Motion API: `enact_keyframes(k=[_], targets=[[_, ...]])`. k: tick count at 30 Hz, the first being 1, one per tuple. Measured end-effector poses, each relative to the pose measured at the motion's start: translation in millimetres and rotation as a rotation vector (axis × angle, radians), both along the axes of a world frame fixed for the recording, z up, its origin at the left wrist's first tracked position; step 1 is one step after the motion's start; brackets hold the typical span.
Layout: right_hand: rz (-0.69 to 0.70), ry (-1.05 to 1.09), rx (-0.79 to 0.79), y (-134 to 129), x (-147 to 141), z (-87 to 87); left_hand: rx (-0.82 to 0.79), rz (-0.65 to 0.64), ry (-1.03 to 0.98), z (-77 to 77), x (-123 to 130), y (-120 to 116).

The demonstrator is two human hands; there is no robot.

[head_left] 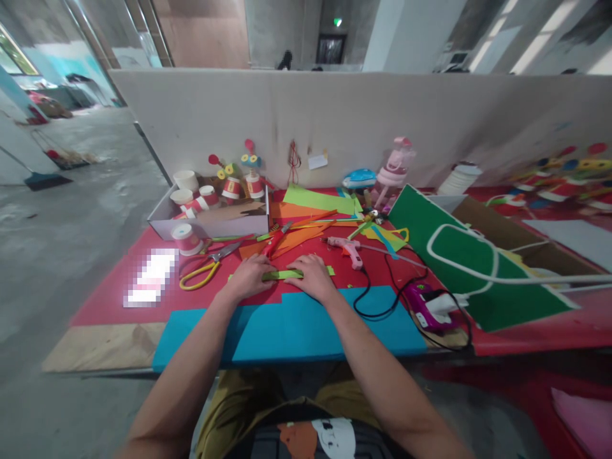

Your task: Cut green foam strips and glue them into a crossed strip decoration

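A light-green paper strip (284, 275) lies across the red tabletop in front of me. My left hand (249, 276) grips its left part with curled fingers, and my right hand (312, 275) holds the right part in the same way. The fingertips partly hide the strip, whose ends stick out past both hands. Left of my left hand lie scissors with yellow handles (199, 276). A red-handled cutting tool (277, 242) is just beyond the fingers. To the right of my right hand rests a pink glue gun (348, 250) with a black cord.
Blue sheets (287, 331) cover the table's front edge. Orange paper pieces (303, 237) lie behind my hands. A box (224, 224) with paper cups stands back left. On the right are a green board (459, 261), a white bent tube (497, 268) and a purple power strip (423, 309).
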State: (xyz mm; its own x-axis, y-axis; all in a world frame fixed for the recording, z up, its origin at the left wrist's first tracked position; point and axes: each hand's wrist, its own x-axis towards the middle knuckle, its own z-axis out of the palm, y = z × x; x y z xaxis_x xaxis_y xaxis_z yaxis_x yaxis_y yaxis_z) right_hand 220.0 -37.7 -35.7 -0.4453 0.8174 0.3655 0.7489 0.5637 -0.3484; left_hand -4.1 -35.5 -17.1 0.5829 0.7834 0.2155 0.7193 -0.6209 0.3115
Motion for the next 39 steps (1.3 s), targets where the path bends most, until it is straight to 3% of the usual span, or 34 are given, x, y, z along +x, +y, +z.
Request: enact_keyframes(k=[9,21,23,26,29,31,33,36,39], targets=[[0.031,0.043,-0.014,1,1,2.6,-0.020,-0.027,-0.098,-2.5,-3,3],[0.075,0.026,-0.002,0,1,3.8,0.018,-0.018,-0.049,-0.5,-2,2],[0.016,0.094,0.024,-2,2,7.8,0.050,0.013,-0.080,0.9,-2,3],[-0.175,0.349,0.078,-5,0,12.1,0.107,0.171,-0.254,2.3,-2,3],[-0.213,0.664,-0.139,-5,-11,7.4,0.073,0.283,-0.466,2.4,0,2],[-0.092,0.874,-0.469,-4,-24,0.8,0.046,0.267,-0.533,2.4,5,0],[0.004,1.070,-0.677,-2,-37,-4.9,0.055,0.201,-0.524,3.2,10,-3],[0.038,1.221,-0.677,0,-49,-7.9,0.086,0.088,-0.441,6.0,19,-9],[0.022,1.210,-0.597,0,-49,-7.3,0.064,0.035,-0.413,10.1,23,-13]])
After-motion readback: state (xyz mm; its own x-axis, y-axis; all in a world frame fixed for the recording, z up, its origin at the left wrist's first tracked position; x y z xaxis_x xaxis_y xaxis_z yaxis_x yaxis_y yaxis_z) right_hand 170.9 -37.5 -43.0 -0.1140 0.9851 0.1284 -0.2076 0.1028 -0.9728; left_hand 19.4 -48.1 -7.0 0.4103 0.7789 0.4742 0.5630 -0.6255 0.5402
